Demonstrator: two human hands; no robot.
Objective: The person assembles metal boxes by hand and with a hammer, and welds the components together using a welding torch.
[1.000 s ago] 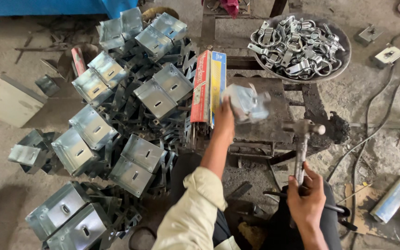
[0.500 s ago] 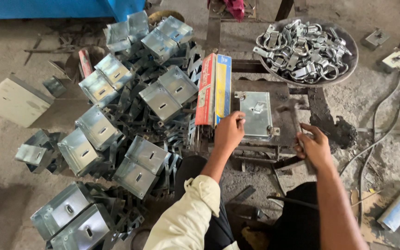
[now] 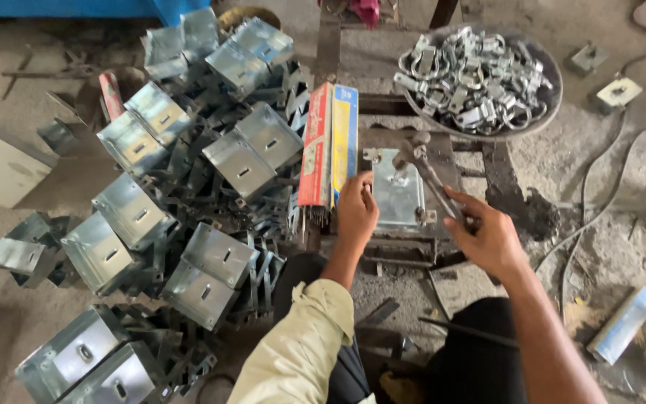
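Left hand [image 3: 355, 212] rests with fingers curled on the left edge of a flat metal plate [image 3: 399, 196], pressing it down on a dark iron work frame [image 3: 443, 153]. Right hand [image 3: 490, 238] is closed round the handle of a hammer [image 3: 429, 173]; the hammer slants up and left, its head over the plate's upper right corner. Whether the head touches the plate cannot be told.

Plate lies flat on the frame, between the two hands, with small tabs at its corners.

Just left of the left hand stand two long boxes on end, one red [image 3: 315, 146], one yellow and blue [image 3: 344, 138], side by side and touching. Further left, a loose heap of folded sheet-metal boxes [image 3: 188, 187] covers the floor. A round pan [image 3: 543, 112] behind the frame is full of metal clamps [image 3: 472, 78]. A pale tube [image 3: 623, 325] lies on the floor at the right, well apart from the work.
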